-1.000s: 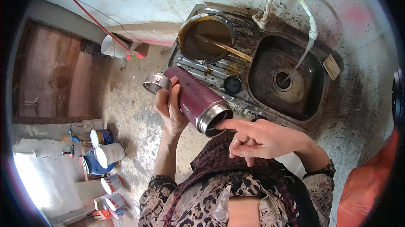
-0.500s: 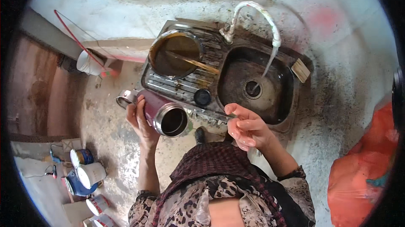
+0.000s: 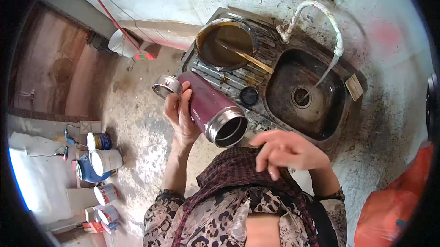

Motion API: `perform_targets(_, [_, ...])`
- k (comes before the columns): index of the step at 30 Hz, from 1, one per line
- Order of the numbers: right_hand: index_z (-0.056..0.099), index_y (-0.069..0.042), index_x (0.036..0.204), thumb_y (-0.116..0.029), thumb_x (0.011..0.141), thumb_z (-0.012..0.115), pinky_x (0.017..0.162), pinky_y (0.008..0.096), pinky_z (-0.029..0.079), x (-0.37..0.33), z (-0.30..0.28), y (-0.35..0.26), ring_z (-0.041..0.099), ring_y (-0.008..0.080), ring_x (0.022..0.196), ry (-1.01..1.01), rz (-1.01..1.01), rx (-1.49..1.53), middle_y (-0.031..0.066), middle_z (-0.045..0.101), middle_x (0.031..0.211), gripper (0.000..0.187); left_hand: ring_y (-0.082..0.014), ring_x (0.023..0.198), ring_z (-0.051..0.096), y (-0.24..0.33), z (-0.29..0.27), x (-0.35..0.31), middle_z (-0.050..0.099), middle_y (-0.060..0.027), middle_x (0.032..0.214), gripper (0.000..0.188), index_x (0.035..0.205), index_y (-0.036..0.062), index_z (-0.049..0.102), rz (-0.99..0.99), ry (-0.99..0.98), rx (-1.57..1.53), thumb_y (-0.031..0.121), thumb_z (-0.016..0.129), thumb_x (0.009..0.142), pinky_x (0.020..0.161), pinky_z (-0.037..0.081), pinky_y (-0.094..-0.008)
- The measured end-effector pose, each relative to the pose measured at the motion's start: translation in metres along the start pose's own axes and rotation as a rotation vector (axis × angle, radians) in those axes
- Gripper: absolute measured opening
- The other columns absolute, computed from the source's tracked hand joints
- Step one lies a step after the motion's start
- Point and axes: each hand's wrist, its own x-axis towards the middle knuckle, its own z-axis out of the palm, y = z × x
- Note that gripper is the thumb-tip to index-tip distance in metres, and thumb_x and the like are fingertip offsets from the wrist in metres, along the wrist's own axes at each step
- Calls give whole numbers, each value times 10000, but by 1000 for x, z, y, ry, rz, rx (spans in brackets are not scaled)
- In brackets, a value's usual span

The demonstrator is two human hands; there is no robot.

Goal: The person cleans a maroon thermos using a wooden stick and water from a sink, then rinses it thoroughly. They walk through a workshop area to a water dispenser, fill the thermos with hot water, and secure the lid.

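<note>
My left hand (image 3: 179,116) is closed round a maroon steel flask (image 3: 204,98), tilted with its open mouth toward me and to the right. A silver lid-like piece with a loop (image 3: 166,86) sits at the same hand, beside the flask's far end; whether it is attached cannot be made out. Just right of the flask's mouth is my right hand (image 3: 291,150), fingers loosely bent and apart, with nothing seen in them. Water runs from a white curved tap (image 3: 332,20) into the dark sink basin (image 3: 284,105). A round black cap (image 3: 249,95) lies on the drainboard.
On the drainboard stands a large pan (image 3: 199,47) of brownish liquid with a wooden-handled tool (image 3: 256,62) in it. A small wooden block (image 3: 354,87) rests by the sink's right edge. Several buckets (image 3: 106,162) stand at left; an orange-red sheet (image 3: 389,210) is at lower right.
The view has shifted, so the sink appears further right. My right hand has turned from palm-up to back-up and sits closer to my body. The flask stays in my left hand.
</note>
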Motion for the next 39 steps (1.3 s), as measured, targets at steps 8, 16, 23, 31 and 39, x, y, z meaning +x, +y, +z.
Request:
perform_targets(8, [502, 11, 969, -110, 831, 548, 567, 414, 484, 29, 20, 14, 594, 362, 635, 53, 39, -1003, 187, 590, 711, 189, -353, 982, 560, 12, -1, 20, 471, -202, 1086, 562, 1130, -57, 483, 209, -86, 46, -21, 727, 625, 785, 503, -415])
perform_targets(16, [558, 10, 865, -103, 832, 550, 564, 392, 489, 23, 19, 12, 607, 328, 620, 128, -69, -946, 180, 585, 706, 119, -366, 899, 597, -2, -3, 17, 482, -186, 1037, 445, 1059, -79, 558, 245, -201, 6, -65, 683, 632, 783, 502, -428])
perform_targets(23, [444, 13, 1090, -87, 889, 485, 505, 274, 496, 16, 6, 0, 624, 175, 555, 85, 221, -223, 115, 618, 720, 228, -361, 960, 571, -6, 1, 15, 482, -186, 1007, 486, 1078, -72, 537, 216, -128, 13, -48, 711, 625, 782, 503, -415])
perform_targets(31, [372, -25, 1112, -129, 903, 482, 459, 221, 462, 8, -9, 14, 592, 154, 508, 21, 268, 472, 144, 622, 782, 258, -329, 977, 557, -9, 4, 15, 430, -170, 1062, 600, 1142, -48, 481, 142, -89, 46, -40, 734, 597, 808, 492, -389])
perform_targets(39, [354, 28, 1167, -106, 892, 473, 458, 261, 508, 8, -15, 34, 587, 157, 482, 62, 137, 754, 183, 627, 820, 328, -295, 1059, 503, -11, 8, -5, 383, -146, 1117, 649, 1162, -49, 472, 7, -64, 69, -42, 755, 578, 890, 436, -355])
